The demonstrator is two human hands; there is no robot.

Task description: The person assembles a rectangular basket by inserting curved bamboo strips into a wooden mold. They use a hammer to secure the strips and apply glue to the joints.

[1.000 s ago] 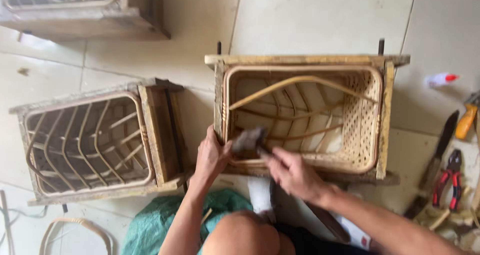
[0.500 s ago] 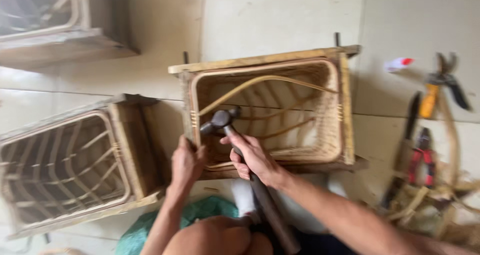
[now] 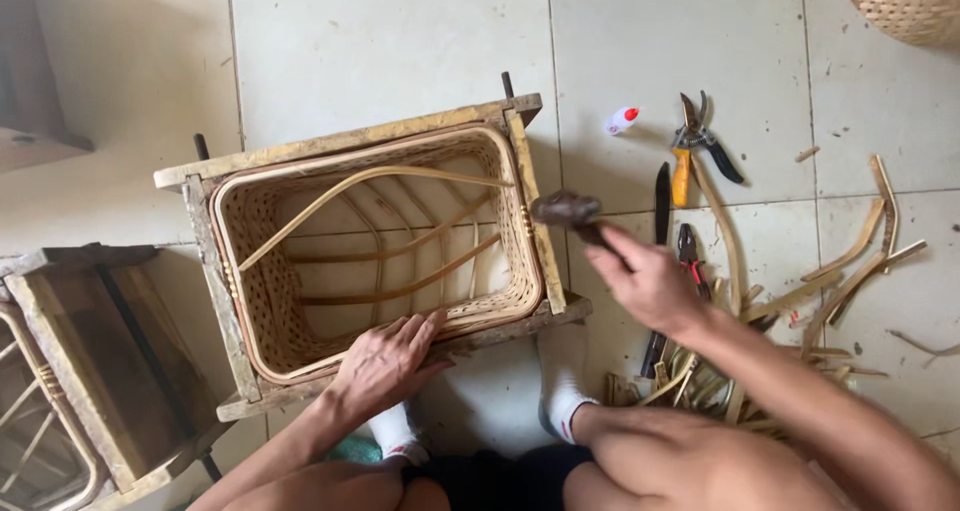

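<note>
**Hammer lifted beside the basket frame**

The right hand is closed around the handle of a hammer, whose head hangs just off the right edge of the wooden frame. The left hand lies flat, fingers spread, pressing on the near rim of the woven basket set inside that frame on the tiled floor. Pruning shears, pliers and bamboo strips lie to the right.

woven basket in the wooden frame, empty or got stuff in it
Empty: the woven basket in its wooden frame holds only bent cane ribs; floor tiles show through.
</note>
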